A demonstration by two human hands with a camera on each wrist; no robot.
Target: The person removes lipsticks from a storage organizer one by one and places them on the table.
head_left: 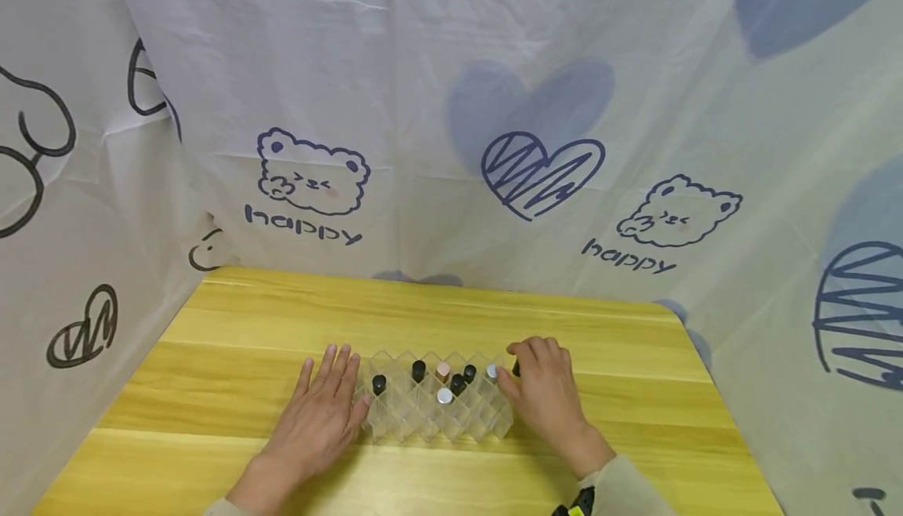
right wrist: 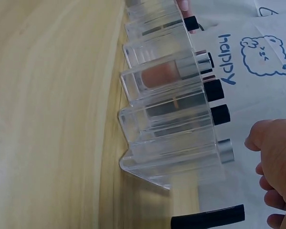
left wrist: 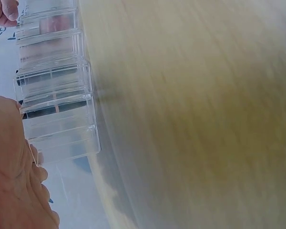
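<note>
A clear plastic lipstick organizer (head_left: 426, 424) with zigzag compartments stands on the table and holds several lipstick or lip gloss tubes upright. Most caps are black, with silver ones and one pinkish cap (head_left: 443, 370) among them. My left hand (head_left: 317, 420) lies along the organizer's left end, fingers straight, thumb against its side. Past the right end, a black tube (right wrist: 207, 218) stands apart from the organizer, partly behind my right hand (head_left: 546, 390) in the head view. That hand hovers beside it with thumb and fingers apart; the right wrist view shows a gap between fingers and tube.
The yellow wood-grain table (head_left: 437, 485) extends around the organizer. White cloth (head_left: 423, 187) printed with bears and hearts hangs behind and at the sides. A dark band with a yellow patch (head_left: 577, 506) sits at the right wrist.
</note>
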